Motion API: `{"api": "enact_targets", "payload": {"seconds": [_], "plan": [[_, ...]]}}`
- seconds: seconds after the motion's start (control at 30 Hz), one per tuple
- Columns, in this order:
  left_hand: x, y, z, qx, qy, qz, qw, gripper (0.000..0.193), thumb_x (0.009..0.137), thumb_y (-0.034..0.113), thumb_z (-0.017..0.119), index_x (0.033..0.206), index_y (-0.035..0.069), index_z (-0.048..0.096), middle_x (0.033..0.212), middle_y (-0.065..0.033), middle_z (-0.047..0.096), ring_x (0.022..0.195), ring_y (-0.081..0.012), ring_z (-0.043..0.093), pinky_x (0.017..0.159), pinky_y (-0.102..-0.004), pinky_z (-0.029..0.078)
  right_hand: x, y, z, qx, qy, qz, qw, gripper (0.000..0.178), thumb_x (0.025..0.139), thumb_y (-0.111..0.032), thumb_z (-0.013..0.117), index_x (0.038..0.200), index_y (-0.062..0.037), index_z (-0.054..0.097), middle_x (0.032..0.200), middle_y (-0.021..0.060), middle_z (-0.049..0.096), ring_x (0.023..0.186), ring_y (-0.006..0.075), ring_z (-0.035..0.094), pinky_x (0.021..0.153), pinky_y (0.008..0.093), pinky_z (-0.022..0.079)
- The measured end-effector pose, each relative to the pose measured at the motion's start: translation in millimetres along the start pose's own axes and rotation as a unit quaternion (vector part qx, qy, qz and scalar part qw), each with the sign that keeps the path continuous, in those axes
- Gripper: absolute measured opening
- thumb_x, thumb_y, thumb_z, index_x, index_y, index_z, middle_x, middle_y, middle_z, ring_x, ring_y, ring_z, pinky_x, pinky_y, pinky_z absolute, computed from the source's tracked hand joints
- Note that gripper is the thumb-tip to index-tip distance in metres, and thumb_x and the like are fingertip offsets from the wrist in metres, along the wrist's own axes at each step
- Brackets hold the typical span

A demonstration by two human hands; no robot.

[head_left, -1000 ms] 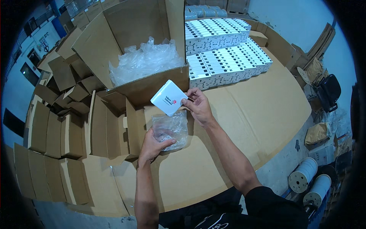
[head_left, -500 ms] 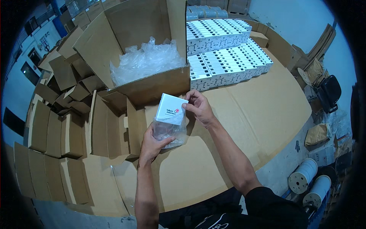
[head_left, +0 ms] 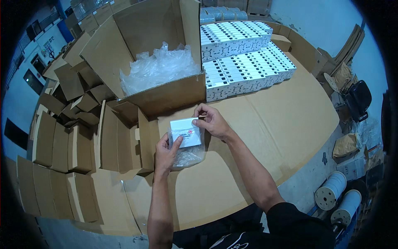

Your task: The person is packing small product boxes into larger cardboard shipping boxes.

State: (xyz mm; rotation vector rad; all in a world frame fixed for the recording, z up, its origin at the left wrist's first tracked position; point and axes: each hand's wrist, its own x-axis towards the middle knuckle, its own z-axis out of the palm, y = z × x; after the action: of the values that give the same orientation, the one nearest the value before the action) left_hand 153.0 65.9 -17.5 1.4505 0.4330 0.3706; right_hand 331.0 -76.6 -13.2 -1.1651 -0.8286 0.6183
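Observation:
A small, flat white box with a red mark and dark print sits partly inside a clear plastic bag. Its upper end sticks out of the bag. My left hand is closed around the left side of the bag, the thumb pressing on the front of the box. At the box's upper right corner, my right hand pinches with thumb and forefinger; whether bag film is also caught there I cannot make out. Behind my hands stands a large open carton full of crumpled clear plastic bags.
Rows of stacked white boxes fill the back right of the cardboard-covered table. Opened brown cartons crowd the left. Cable spools and a black chair stand beyond the table's right edge.
The white box has slid lower into the plastic bag and is straighter. My left thumb has moved up from the bag onto the box's front; my right hand has come slightly down and left.

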Motion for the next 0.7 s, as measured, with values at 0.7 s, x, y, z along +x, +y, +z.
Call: {"api": "enact_targets", "payload": {"seconds": [0.7], "plan": [[41.3, -14.1, 14.8, -0.033, 0.116, 0.072, 0.990, 0.038, 0.106, 0.030, 0.055, 0.129, 0.000, 0.063, 0.117, -0.0061, 0.068, 0.103, -0.0107, 0.061, 0.093, -0.0305, 0.049, -2.4, 23.2, 47.6, 0.201, 0.217, 0.052, 0.954, 0.036, 0.106, -0.019, 0.056, 0.132, 0.0047, 0.061, 0.119, 0.0095, 0.069, 0.103, 0.0107, 0.063, 0.090, 0.0268, 0.053]]}}
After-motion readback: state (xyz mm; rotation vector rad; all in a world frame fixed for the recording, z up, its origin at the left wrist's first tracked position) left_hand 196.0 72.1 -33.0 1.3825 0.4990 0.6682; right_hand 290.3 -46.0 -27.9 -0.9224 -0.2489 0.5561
